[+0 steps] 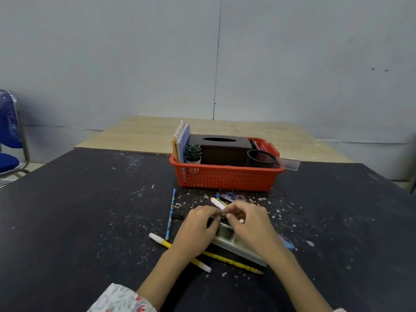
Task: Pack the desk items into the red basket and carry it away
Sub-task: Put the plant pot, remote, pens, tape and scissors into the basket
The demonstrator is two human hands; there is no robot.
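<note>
- A red basket (226, 176) is seen standing on the dark, speckled bench (90, 210), already loaded with a dark brown tissue box (221, 149), spiral notebooks (181, 140) set on edge at its left end, a small potted succulent (193, 153), a black mesh cup (261, 158) and a clear ruler (289, 163) jutting over the right rim.
- Nearer the camera, a white marker with a red cap (218, 204) is pinched by the right hand (249, 224), fingers curled round its lower end.
- The left hand (198, 230) is held beside it with fingers bent; whether anything is gripped cannot be told.
- A pale compartmented tray (238, 244) is partly covered by both hands.
- A blue patterned pencil (171, 212), a black binder clip (177, 216), a yellow-and-white marker (162, 240) and a yellow pencil (234, 262) are left lying on the bench.
- A blue chair (9, 136) is visible at the far left.
</note>
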